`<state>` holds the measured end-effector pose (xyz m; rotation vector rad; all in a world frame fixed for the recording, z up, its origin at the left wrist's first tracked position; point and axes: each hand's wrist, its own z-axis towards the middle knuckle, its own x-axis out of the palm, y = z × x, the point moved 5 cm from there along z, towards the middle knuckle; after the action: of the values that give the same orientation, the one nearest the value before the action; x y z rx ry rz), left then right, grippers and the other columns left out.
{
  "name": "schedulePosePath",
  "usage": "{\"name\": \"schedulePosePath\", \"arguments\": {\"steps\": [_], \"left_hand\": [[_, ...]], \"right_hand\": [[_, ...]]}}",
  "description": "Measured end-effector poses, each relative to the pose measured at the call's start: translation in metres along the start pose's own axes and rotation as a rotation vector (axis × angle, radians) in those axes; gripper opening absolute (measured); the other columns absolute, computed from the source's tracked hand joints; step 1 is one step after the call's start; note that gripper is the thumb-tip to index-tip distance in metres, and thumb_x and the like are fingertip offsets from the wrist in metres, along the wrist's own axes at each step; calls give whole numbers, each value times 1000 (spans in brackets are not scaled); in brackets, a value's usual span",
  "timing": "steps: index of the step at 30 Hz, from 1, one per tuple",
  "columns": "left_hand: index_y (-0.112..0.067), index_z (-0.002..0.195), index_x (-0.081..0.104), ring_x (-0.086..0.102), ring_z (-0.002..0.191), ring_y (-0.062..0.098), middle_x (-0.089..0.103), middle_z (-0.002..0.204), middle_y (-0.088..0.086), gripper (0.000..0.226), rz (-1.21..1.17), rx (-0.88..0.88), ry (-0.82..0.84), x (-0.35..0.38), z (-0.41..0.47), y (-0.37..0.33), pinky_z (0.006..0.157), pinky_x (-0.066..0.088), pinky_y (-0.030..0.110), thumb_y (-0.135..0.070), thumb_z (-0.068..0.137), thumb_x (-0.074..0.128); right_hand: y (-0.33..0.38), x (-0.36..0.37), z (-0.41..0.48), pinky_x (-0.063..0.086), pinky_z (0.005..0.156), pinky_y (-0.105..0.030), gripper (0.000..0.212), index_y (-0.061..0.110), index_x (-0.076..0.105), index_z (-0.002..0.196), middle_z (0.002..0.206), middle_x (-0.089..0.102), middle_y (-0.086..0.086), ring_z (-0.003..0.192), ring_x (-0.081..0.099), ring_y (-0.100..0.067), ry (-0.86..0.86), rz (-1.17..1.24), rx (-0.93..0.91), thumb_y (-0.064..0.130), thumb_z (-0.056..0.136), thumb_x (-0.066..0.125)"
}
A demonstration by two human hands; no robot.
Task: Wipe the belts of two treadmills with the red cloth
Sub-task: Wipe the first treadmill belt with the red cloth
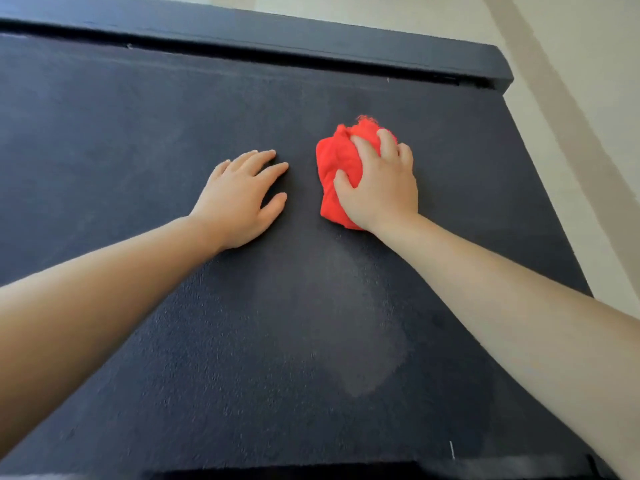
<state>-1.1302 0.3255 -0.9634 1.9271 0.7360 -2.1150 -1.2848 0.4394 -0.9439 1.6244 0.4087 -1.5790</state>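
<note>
Right hand (pixel 381 188) fingers clutch the bunched red cloth (pixel 337 168) on the grainy dark belt (pixel 173 341); left hand (pixel 242 195) lies flat.

Soft, even light covers the dark treadmill belt (pixel 138 133), with only short, faint shadows tucked under the left hand (pixel 239 199) and right hand (pixel 381 181). The red cloth (pixel 337 161) reads vividly saturated. A pale, dull sheen marks the belt's near middle. The floor (pixel 571 64) beyond the belt's far-right corner is bright and washed. Wide-angle distortion bows the belt's edges; its near edge is blurred.
</note>
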Motion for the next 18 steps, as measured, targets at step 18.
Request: {"name": "schedulePosePath", "arguments": {"steps": [18], "left_hand": [[-24, 135, 47, 33, 136, 20, 39, 146, -2, 60, -56, -118, -55, -6, -133, -18, 109, 22, 37, -49, 83, 28]], "right_hand": [[43, -4, -127, 43, 92, -48, 58, 24, 44, 138, 148, 31, -10, 122, 31, -36, 77, 18, -326, 44, 84, 53]]}}
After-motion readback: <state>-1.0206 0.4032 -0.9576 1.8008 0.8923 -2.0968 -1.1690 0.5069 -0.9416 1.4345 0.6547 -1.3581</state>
